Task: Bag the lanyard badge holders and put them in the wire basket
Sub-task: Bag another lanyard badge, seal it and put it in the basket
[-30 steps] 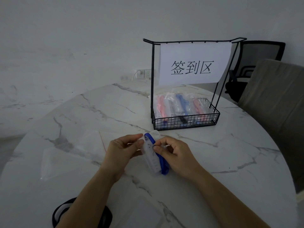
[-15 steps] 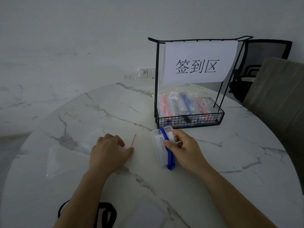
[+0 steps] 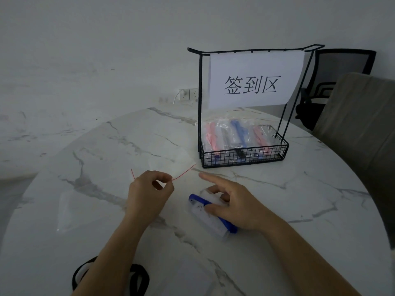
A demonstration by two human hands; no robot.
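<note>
A clear badge holder wrapped in a blue lanyard (image 3: 203,212) lies low over the marble table (image 3: 299,199), held by my right hand (image 3: 233,204) between thumb and fingers, with the index finger stretched out forward. Just to its left, my left hand (image 3: 149,189) pinches the red-striped mouth of a clear zip bag (image 3: 168,161) that lies flat on the table. The black wire basket (image 3: 243,157) stands behind my right hand and holds several bagged holders with pink and blue lanyards (image 3: 237,133).
A white paper sign (image 3: 254,82) hangs from the basket's frame. Another clear bag (image 3: 70,210) lies at the left. A black lanyard (image 3: 139,280) lies by the near edge under my left forearm. Two chairs (image 3: 359,116) stand at the right of the round table.
My left hand went from resting flat on the bag to pinching its red-striped edge. My right hand brought the blue-lanyard holder down and nearer, and its index finger straightened.
</note>
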